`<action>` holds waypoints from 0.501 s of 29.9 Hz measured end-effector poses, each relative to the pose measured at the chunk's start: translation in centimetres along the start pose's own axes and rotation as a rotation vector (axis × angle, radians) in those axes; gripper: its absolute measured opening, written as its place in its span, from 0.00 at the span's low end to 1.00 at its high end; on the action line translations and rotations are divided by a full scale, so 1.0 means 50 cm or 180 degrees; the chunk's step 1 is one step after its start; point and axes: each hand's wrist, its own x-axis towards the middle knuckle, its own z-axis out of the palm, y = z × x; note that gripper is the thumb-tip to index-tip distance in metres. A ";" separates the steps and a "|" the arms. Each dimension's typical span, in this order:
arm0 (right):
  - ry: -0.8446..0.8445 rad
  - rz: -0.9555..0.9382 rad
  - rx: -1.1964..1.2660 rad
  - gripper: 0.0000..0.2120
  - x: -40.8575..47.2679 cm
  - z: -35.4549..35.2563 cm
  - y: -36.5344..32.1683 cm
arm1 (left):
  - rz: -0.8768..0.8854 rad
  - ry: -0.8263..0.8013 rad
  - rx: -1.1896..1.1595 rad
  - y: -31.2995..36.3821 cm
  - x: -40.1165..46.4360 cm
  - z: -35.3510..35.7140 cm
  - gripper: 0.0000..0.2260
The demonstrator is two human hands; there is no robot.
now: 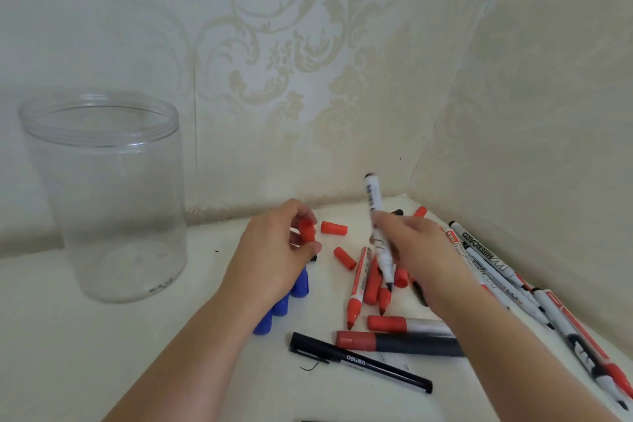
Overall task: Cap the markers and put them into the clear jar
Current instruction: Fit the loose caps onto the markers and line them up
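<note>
The clear jar (pixel 102 195) stands upright and open at the left, with nothing inside. My left hand (pixel 274 257) pinches a red cap (pixel 306 230) between thumb and fingers. Under that hand lie several blue caps (pixel 281 305). My right hand (pixel 414 250) grips an uncapped white marker (pixel 375 202), held nearly upright with its dark tip pointing down. Two loose red caps (pixel 334 228) (pixel 345 258) lie between the hands. Uncapped red markers (pixel 358 288) sit below the right hand.
A black pen (pixel 359 361) and two capped red markers (pixel 397 341) lie near the front. Several whiteboard markers (pixel 496 260) are piled at the right by the wall corner. Patterned wallpaper closes off the back and right of the white table (pixel 102 336).
</note>
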 end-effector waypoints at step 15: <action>0.0266 -0.0282 0.1997 0.08 -0.070 -0.044 0.069 | 0.0656 -0.0722 0.0344 0.013 -0.022 0.037 0.11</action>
